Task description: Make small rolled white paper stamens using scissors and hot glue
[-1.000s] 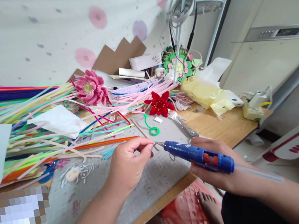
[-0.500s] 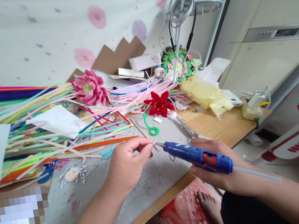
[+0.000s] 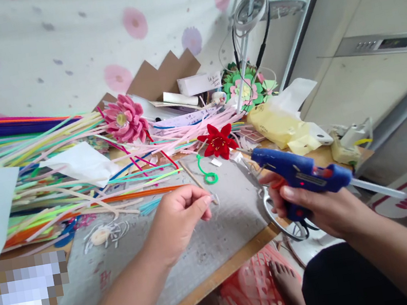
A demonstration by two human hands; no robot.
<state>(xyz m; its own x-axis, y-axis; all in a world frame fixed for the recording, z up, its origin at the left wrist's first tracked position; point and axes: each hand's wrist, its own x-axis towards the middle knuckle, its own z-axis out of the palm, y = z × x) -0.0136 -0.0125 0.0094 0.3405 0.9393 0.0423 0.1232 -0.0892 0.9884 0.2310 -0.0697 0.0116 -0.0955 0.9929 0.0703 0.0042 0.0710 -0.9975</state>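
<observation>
My right hand is wrapped round a blue hot glue gun, a clear glue stick jutting from its back. The gun's nozzle points left, apart from my left hand. Over the grey mat, my left hand pinches a small whitish curled piece, mostly covered by the fingertips. Beyond that hand lie a thin wooden stick and a green pipe cleaner with a coiled end. A red pipe-cleaner flower sits behind them. Scissors lie partly hidden below the glue gun.
Bundles of coloured pipe cleaners cover the left side. A pink flower and a green-and-pink flower stand at the back. On the mat's left is a cream bundle with white strands. A yellow plastic bag lies at right.
My right hand has moved the glue gun right and away from my left fingertips, turning it so its handle shows. My left hand stays nearly in place, still pinching the small piece.
</observation>
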